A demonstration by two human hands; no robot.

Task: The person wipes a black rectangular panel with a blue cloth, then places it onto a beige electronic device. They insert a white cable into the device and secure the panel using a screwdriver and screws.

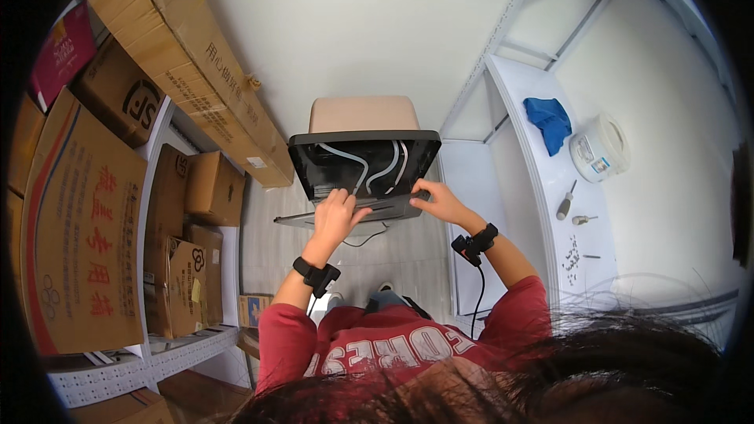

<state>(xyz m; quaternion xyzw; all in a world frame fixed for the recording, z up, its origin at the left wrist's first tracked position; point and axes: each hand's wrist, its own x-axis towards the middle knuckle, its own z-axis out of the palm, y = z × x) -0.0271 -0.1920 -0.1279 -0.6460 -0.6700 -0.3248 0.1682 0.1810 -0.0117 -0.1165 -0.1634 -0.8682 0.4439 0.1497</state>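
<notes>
A boxy appliance with a black frame (363, 138) and a beige housing (363, 115) stands before me, its black inside exposed. Pale flexible hoses (390, 163) curve down within it. A dark flat panel (382, 210) leans out from its near side. Over the panel's upper edge curl the fingers of my left hand (336, 221), close to the lower end of one hose; its thumb points right. My right hand (440, 202) pinches the panel's right corner between thumb and fingers. What lies under the left fingertips is partly hidden.
Shelves of cardboard boxes (86, 228) line the left, and a tall carton (196, 71) leans by the wall. On the right shelf are a blue cloth (548, 123), a white bucket (601, 149), screwdrivers (565, 204) and scattered screws (572, 259). A dark cable (366, 240) lies on the floor.
</notes>
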